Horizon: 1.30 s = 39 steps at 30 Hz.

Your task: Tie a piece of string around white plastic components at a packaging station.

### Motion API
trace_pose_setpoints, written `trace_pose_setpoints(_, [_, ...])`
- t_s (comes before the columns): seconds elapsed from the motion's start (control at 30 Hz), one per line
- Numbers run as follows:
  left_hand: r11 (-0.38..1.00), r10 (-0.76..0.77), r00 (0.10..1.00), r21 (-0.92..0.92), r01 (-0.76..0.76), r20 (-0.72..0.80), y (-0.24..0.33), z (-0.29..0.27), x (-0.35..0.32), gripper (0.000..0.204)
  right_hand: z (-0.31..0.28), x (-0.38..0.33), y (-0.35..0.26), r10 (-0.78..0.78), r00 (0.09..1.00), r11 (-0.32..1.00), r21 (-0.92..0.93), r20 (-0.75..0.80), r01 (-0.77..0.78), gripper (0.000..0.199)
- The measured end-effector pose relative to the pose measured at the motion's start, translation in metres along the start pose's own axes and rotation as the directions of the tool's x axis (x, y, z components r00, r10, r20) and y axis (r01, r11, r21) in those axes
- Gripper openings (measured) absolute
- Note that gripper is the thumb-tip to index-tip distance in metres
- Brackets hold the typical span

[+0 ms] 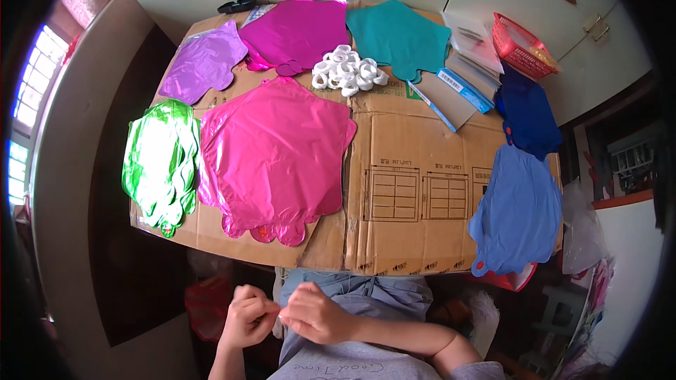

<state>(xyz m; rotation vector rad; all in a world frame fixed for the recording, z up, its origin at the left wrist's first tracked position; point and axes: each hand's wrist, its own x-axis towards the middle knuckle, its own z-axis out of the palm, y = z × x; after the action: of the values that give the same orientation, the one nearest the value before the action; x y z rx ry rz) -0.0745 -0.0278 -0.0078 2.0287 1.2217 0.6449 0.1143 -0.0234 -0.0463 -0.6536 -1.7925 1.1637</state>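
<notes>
In front of my body, just below the table's near edge, my left hand and my right hand meet fingertip to fingertip. Both are closed in a pinch, and whatever lies between the fingers is too small to make out. Nearest to them on the cardboard is a stack of shiny pink foil balloons, lying flat with rounded tabs toward me. To its left lie green foil balloons. Behind the pink stack sits a heap of white ribbon rolls.
Flattened cardboard covers the table. Purple, magenta, teal, dark blue and light blue foil balloons lie around its edges. A blue-and-white open box and a red plastic basket stand at the back right.
</notes>
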Motion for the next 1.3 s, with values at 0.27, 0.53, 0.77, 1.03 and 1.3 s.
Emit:
trace_pose_setpoints(0.27, [0.945,-0.321,0.937,-0.121,0.305,-0.138,-0.007,-0.003,-0.016,0.011,0.020,0.005,0.007,-0.002,1.000,0.998,-0.058,0.021,0.003,0.004])
trace_pose_setpoints(0.53, [0.628,-0.484,0.814,-0.775,0.068,-0.320,-0.017,0.002,-0.029,0.011,0.033,0.006,0.020,0.065,0.989,0.998,-0.002,0.135,-0.066,0.006])
trace_pose_setpoints(0.77, [0.253,-0.337,0.932,-0.966,-0.044,-0.131,-0.028,-0.005,-0.044,0.015,0.045,0.013,0.032,0.072,0.997,0.992,0.102,0.037,-0.075,0.006])
trace_pose_setpoints(1.03, [0.334,-0.425,0.902,-0.912,0.238,0.080,-0.034,-0.022,-0.047,0.011,0.042,0.023,0.042,-0.018,0.999,0.999,-0.027,-0.035,0.017,0.004])
trace_pose_setpoints(1.3, [0.820,-0.475,0.880,-0.372,0.435,-0.018,-0.034,-0.022,-0.038,0.011,0.041,0.032,0.040,0.034,0.999,0.998,-0.053,-0.008,-0.035,0.006])
